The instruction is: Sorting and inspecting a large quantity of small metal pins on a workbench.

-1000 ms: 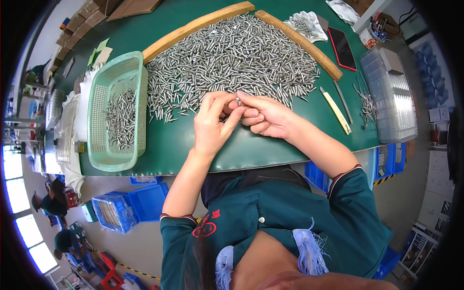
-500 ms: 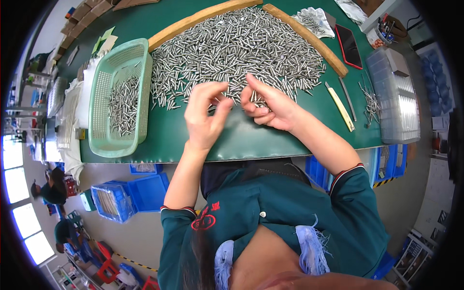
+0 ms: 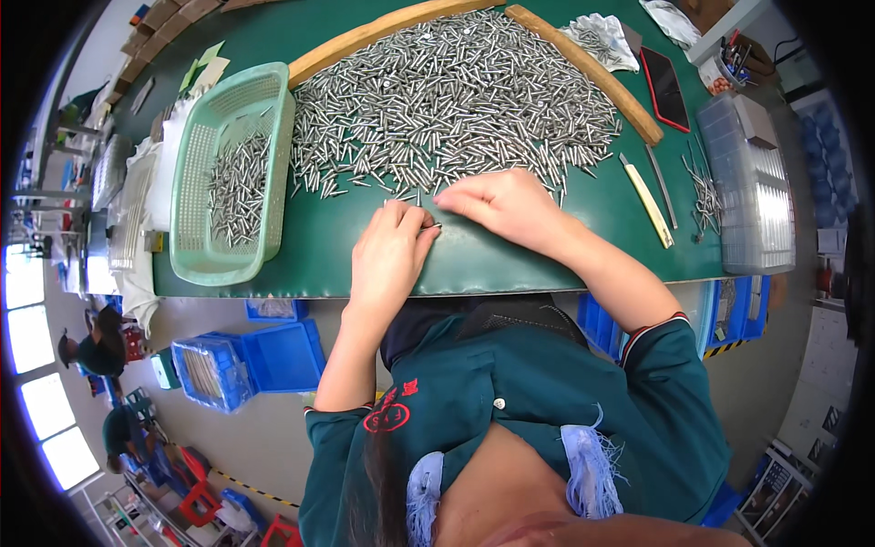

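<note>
Slim, silvery metal pins [image 3: 456,109] are spread loose over the middle of the dark-green table [image 3: 501,269], reaching toward its far edge inside two straight-sided brown wooden bars [image 3: 588,73], with more in the pale-green perforated plastic basket [image 3: 281,155] by the table's left end. Between the heap and the near edge, the bare left hand [image 3: 392,251] has its fingers curled toward the thumb beside a sliver of metal, and the bare right hand [image 3: 515,210] its fingertips drawn together; I cannot tell whether either grips a pin. Each pin should be light, stiff, hard to damage and apt to roll or slip, best pinched mid-shank.
</note>
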### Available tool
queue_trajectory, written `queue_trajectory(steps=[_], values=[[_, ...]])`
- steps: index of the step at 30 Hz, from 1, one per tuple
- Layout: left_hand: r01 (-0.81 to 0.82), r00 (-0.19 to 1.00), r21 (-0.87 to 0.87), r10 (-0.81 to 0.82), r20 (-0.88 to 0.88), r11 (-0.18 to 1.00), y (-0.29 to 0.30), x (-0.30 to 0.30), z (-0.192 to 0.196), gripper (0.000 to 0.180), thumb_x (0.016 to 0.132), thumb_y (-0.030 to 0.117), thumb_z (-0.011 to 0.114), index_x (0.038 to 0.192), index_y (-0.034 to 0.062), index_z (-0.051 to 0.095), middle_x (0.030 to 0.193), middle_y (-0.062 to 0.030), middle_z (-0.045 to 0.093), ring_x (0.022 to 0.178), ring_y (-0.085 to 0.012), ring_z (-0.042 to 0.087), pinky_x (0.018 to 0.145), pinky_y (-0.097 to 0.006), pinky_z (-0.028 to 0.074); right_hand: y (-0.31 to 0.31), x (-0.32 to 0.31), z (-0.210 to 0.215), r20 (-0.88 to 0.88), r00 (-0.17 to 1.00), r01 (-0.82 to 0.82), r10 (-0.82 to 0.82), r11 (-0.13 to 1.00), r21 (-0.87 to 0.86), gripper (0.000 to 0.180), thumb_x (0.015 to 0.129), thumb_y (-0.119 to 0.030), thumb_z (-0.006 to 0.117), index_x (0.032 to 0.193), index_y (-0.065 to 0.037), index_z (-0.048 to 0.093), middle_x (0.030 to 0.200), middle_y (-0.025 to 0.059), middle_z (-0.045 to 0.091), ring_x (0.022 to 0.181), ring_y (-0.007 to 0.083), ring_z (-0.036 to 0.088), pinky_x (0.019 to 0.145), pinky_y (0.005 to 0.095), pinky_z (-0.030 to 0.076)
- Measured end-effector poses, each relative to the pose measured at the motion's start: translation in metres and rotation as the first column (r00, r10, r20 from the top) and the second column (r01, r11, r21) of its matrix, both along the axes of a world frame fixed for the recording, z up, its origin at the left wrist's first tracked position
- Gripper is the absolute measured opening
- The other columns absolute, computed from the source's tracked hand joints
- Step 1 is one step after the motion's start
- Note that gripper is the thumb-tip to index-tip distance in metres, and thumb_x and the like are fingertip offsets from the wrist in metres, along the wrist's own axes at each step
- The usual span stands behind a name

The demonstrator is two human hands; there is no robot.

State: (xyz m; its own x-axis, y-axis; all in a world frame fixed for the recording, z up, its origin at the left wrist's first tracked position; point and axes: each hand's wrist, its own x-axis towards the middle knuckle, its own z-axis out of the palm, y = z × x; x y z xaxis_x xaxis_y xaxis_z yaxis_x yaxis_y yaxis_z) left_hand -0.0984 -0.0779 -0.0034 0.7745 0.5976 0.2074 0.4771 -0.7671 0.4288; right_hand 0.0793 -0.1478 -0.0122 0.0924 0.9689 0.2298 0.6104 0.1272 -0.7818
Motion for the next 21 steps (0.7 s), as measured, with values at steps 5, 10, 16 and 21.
queue_trajectory(steps=[5,10,16,21], values=[[-0.017,0.999,0.037,0.018,-0.032,0.999,0.001,-0.016,0.003,0.011,0.076,0.015,0.065,0.079,0.0078,0.057,0.079,-0.0049,0.054,0.076,-0.0235,0.056,0.064,-0.035,0.046,-0.003,-0.015,0.002,0.272,0.956,-0.095,0.109,0.993,-0.066,0.023,0.083,-0.035,0.058,0.092,-0.017,0.069,0.078,0.0056,0.067,0.067,0.0230,0.064,0.058,0.0334,0.050],[0.007,0.975,-0.018,-0.002,0.222,1.000,-0.002,-0.018,0.002,0.012,0.073,0.010,0.068,0.080,0.0067,0.058,0.078,-0.0052,0.058,0.071,-0.0234,0.058,0.062,-0.033,0.046,-0.002,-0.015,0.003,0.111,0.977,-0.161,0.180,0.973,-0.167,0.030,0.084,-0.042,0.055,0.085,-0.014,0.067,0.071,0.0068,0.065,0.062,0.0254,0.062,0.055,0.0354,0.047],[0.082,0.945,-0.224,-0.004,0.327,0.971,0.002,-0.012,0.008,0.020,0.073,0.008,0.070,0.089,0.0051,0.058,0.082,-0.0062,0.057,0.068,-0.0188,0.058,0.059,-0.030,0.046,0.000,-0.013,0.006,-0.436,0.897,-0.230,0.074,0.920,-0.318,0.026,0.087,-0.032,0.057,0.082,-0.008,0.065,0.057,0.0026,0.057,0.051,0.0093,0.052,0.049,0.0272,0.041],[-0.212,0.977,-0.030,0.213,0.011,0.977,0.015,-0.003,0.002,0.032,0.075,0.022,0.069,0.101,0.0082,0.059,0.079,-0.0050,0.054,0.068,-0.0186,0.056,0.059,-0.031,0.047,0.006,-0.002,0.013,-0.771,0.615,-0.266,-0.164,0.877,-0.399,0.024,0.091,-0.027,0.054,0.091,-0.004,0.062,0.057,-0.0072,0.044,0.048,0.0000,0.035,0.041,0.0161,0.027]])
